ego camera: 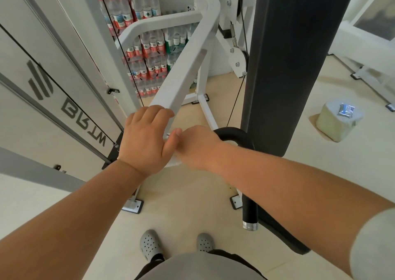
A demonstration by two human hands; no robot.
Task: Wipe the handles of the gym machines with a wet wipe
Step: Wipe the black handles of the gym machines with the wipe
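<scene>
left hand (147, 138): fingers curl over the white bar (181, 76) end.
right hand (196, 147): blurred, fingers hidden, grip unclear.
wet wipe (174, 163): white scrap between both hands, at 6 o'clock.
black handle (233, 133): touching right hand's 2 o'clock side.

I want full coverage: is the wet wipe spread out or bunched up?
Apparently bunched: only a crumpled white edge of the wet wipe shows beneath the left hand and blurred right hand.

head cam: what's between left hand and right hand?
Head view: only a strip of white, likely the wet wipe, shows in the narrow gap between the left hand and the blurred right hand.
</scene>
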